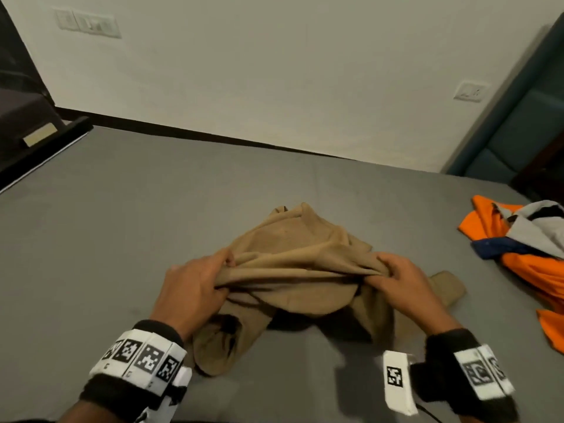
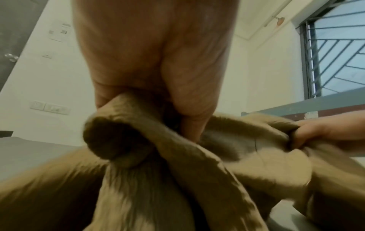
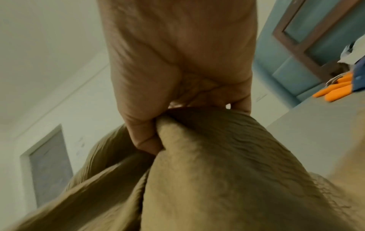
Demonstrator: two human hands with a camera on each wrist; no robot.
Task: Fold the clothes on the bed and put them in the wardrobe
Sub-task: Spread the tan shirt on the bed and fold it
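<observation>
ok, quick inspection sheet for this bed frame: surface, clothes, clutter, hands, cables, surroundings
Surface: grey bed sheet, smooth.
Job's things: tan garment, bunched, not yet folded; orange garment heaped with grey and blue cloth at the right edge.
Clutter: nothing seen.
Hands: left hand and right hand each grip a tan garment edge.
Cables: thin black lead by the right wristband.
Surroundings: white wall, wall switches, socket; wardrobe not identifiable.

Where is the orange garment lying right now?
In the head view, the orange garment lies crumpled on the grey bed at the far right edge, tangled with grey and blue clothes, apart from the tan garment both hands hold.
</observation>
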